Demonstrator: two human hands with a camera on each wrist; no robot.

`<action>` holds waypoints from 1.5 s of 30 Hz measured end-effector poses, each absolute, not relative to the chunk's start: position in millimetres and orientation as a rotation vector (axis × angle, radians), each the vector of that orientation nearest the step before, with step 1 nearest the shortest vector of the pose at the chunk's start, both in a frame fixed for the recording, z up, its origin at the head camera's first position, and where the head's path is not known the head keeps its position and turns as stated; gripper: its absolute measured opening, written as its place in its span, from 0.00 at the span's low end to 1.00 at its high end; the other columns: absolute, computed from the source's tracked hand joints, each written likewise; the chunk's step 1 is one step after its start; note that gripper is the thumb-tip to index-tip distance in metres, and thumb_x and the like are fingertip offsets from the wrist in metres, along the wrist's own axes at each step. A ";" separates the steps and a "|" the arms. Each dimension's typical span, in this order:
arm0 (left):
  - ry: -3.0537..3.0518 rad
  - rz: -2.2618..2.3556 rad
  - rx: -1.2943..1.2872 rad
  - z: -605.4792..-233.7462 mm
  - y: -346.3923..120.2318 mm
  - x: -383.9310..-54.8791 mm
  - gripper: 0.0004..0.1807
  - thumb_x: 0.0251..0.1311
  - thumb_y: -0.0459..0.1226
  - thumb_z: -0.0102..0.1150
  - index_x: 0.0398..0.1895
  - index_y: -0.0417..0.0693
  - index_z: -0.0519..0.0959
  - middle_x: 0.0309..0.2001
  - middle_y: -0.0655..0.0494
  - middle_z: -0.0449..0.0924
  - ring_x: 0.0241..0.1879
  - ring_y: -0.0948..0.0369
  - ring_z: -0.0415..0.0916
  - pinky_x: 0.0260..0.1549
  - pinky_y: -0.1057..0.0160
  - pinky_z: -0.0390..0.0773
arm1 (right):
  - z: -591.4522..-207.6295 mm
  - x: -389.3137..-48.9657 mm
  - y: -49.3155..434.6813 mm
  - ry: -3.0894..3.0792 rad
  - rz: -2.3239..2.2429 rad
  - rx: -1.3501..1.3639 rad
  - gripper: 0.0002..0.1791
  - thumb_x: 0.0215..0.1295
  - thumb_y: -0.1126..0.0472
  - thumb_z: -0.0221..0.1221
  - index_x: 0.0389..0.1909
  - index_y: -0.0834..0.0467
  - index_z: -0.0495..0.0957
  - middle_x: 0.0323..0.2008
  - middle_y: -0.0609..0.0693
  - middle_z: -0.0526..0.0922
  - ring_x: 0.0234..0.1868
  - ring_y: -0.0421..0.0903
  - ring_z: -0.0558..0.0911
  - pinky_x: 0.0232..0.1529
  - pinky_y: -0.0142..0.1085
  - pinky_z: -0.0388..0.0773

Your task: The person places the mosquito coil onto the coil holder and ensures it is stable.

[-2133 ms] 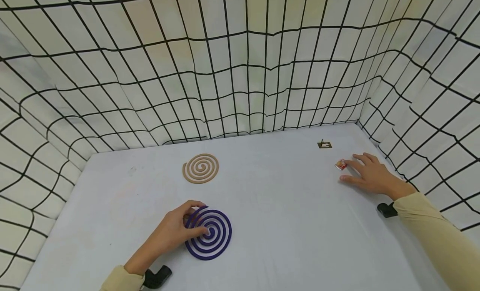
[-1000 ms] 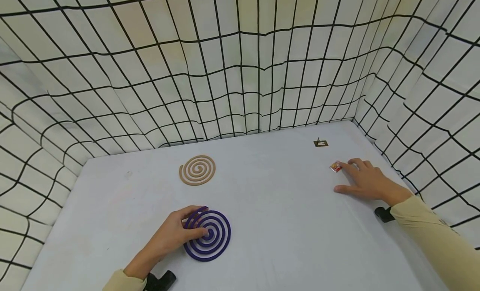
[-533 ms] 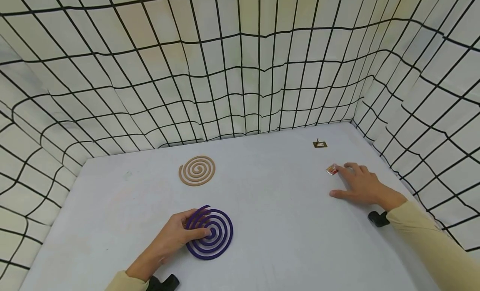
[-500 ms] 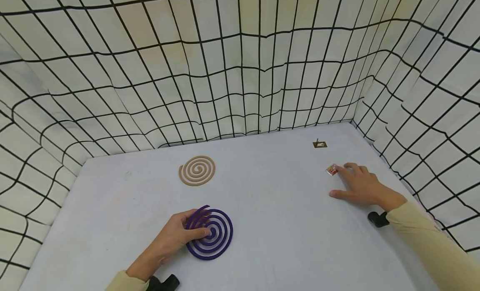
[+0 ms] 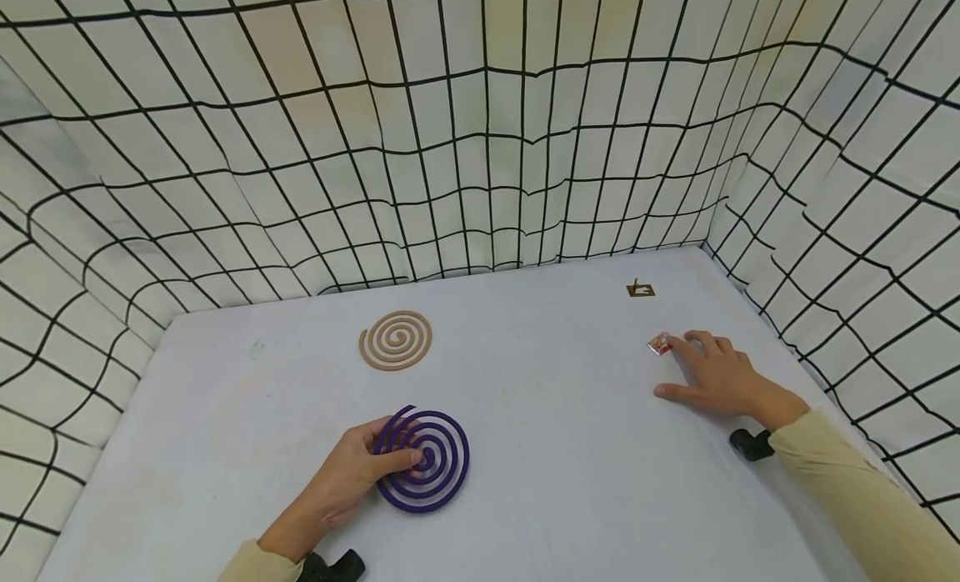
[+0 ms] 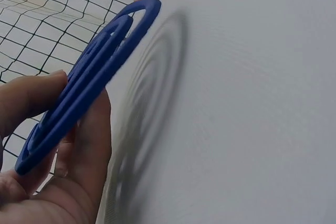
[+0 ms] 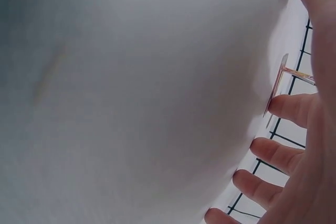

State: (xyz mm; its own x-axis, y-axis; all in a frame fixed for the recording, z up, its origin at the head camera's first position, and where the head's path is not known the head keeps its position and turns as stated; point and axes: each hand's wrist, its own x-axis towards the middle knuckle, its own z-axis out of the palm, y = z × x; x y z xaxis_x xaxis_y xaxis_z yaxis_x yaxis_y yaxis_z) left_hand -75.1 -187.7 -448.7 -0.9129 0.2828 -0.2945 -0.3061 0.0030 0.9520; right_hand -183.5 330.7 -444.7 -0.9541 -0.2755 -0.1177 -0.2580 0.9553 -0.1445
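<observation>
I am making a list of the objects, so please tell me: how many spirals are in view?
2. The purple spiral is held in the left hand; the tan spiral lies farther back on the white table. I see no sign of hidden ones.

In front of you is a white table [image 5: 555, 457]. Towards its far edge, left of the middle, you have a flat tan coil [image 5: 398, 338]; near the far right corner lies a small brown plate [image 5: 637, 291], and nearer you a red packet [image 5: 659, 343], touched by your right hand [image 5: 717, 380]
</observation>
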 end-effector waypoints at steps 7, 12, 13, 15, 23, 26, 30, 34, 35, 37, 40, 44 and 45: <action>1.916 1.990 -0.082 -447.2 -184.7 -79.3 0.31 0.62 0.29 0.69 0.64 0.25 0.67 0.41 0.59 0.86 0.40 0.65 0.87 0.45 0.63 0.89 | -444.1 -181.4 327.3 2.968 -0.206 -0.409 0.51 0.65 0.29 0.61 0.76 0.61 0.62 0.72 0.72 0.63 0.68 0.77 0.65 0.58 0.76 0.68; 1.923 2.000 -0.121 -447.5 -182.9 -81.0 0.29 0.62 0.28 0.67 0.63 0.26 0.67 0.41 0.59 0.85 0.39 0.65 0.86 0.44 0.64 0.88 | -444.6 -179.5 323.6 2.963 -0.230 -0.414 0.51 0.66 0.30 0.60 0.76 0.61 0.62 0.72 0.72 0.63 0.69 0.77 0.65 0.59 0.76 0.68; 1.917 2.008 -0.124 -447.7 -182.3 -81.1 0.29 0.62 0.28 0.67 0.63 0.26 0.67 0.41 0.58 0.85 0.40 0.66 0.86 0.44 0.64 0.88 | -444.9 -179.2 323.2 2.964 -0.229 -0.415 0.50 0.66 0.30 0.60 0.76 0.61 0.62 0.72 0.72 0.63 0.69 0.77 0.65 0.59 0.76 0.68; 1.898 2.029 -0.133 -447.8 -180.9 -81.2 0.28 0.61 0.27 0.66 0.62 0.26 0.67 0.41 0.58 0.85 0.41 0.66 0.85 0.44 0.64 0.88 | -445.4 -178.3 322.1 2.970 -0.233 -0.422 0.50 0.66 0.30 0.60 0.76 0.61 0.63 0.72 0.72 0.63 0.68 0.77 0.65 0.58 0.76 0.68; 1.834 2.074 -0.195 -445.9 -174.0 -83.6 0.30 0.60 0.26 0.67 0.64 0.30 0.68 0.42 0.62 0.83 0.43 0.69 0.84 0.44 0.67 0.88 | -447.6 -175.7 317.3 2.970 -0.241 -0.421 0.49 0.67 0.30 0.58 0.76 0.60 0.62 0.72 0.71 0.62 0.69 0.77 0.64 0.58 0.77 0.67; 1.815 2.088 -0.184 -446.4 -171.0 -84.4 0.30 0.59 0.26 0.68 0.63 0.31 0.68 0.42 0.63 0.83 0.43 0.69 0.84 0.44 0.68 0.87 | -448.1 -173.9 314.5 2.973 -0.239 -0.432 0.48 0.68 0.30 0.58 0.76 0.60 0.62 0.72 0.71 0.63 0.70 0.77 0.64 0.58 0.77 0.68; 1.794 2.103 -0.158 -447.8 -167.8 -86.4 0.28 0.59 0.26 0.68 0.62 0.32 0.69 0.41 0.62 0.83 0.43 0.69 0.84 0.43 0.67 0.88 | -447.0 -171.7 311.2 2.982 -0.229 -0.449 0.48 0.68 0.30 0.58 0.76 0.59 0.63 0.72 0.71 0.64 0.69 0.77 0.65 0.57 0.77 0.69; 1.781 2.107 -0.139 -449.0 -164.7 -87.8 0.29 0.59 0.26 0.68 0.63 0.32 0.68 0.41 0.62 0.83 0.43 0.69 0.84 0.43 0.67 0.88 | -447.5 -170.4 309.1 2.983 -0.229 -0.456 0.48 0.68 0.30 0.58 0.77 0.59 0.62 0.72 0.71 0.64 0.69 0.77 0.65 0.57 0.77 0.69; 1.782 2.106 -0.137 -449.1 -163.9 -88.0 0.30 0.60 0.25 0.67 0.64 0.31 0.67 0.41 0.62 0.82 0.43 0.69 0.84 0.43 0.67 0.88 | -447.8 -170.0 308.6 2.983 -0.229 -0.456 0.48 0.68 0.30 0.58 0.77 0.59 0.62 0.72 0.71 0.64 0.69 0.77 0.65 0.57 0.77 0.68; 1.791 2.100 -0.145 -449.3 -162.2 -88.5 0.31 0.60 0.25 0.67 0.65 0.30 0.66 0.41 0.61 0.82 0.43 0.69 0.84 0.43 0.67 0.87 | -448.3 -169.7 307.8 2.984 -0.227 -0.459 0.48 0.68 0.30 0.58 0.77 0.59 0.62 0.72 0.71 0.64 0.69 0.77 0.65 0.58 0.77 0.68; 1.827 2.084 -0.169 -449.0 -159.7 -89.4 0.33 0.59 0.26 0.68 0.67 0.30 0.67 0.42 0.61 0.83 0.42 0.69 0.83 0.44 0.69 0.86 | -448.4 -169.2 307.1 2.990 -0.221 -0.465 0.48 0.68 0.30 0.59 0.77 0.59 0.63 0.72 0.70 0.65 0.70 0.76 0.65 0.58 0.77 0.68; 1.882 2.057 -0.204 -448.4 -157.2 -91.2 0.35 0.58 0.28 0.69 0.69 0.32 0.68 0.45 0.59 0.84 0.44 0.69 0.81 0.46 0.72 0.84 | -447.8 -168.8 305.4 2.993 -0.216 -0.481 0.48 0.67 0.29 0.58 0.77 0.58 0.63 0.72 0.69 0.65 0.70 0.75 0.66 0.59 0.76 0.68; 1.891 2.052 -0.207 -448.3 -156.8 -91.7 0.35 0.58 0.28 0.69 0.69 0.33 0.68 0.46 0.59 0.84 0.44 0.69 0.81 0.47 0.72 0.84 | -447.4 -168.6 304.7 2.992 -0.214 -0.485 0.48 0.67 0.29 0.58 0.77 0.58 0.63 0.72 0.69 0.65 0.70 0.75 0.66 0.59 0.76 0.68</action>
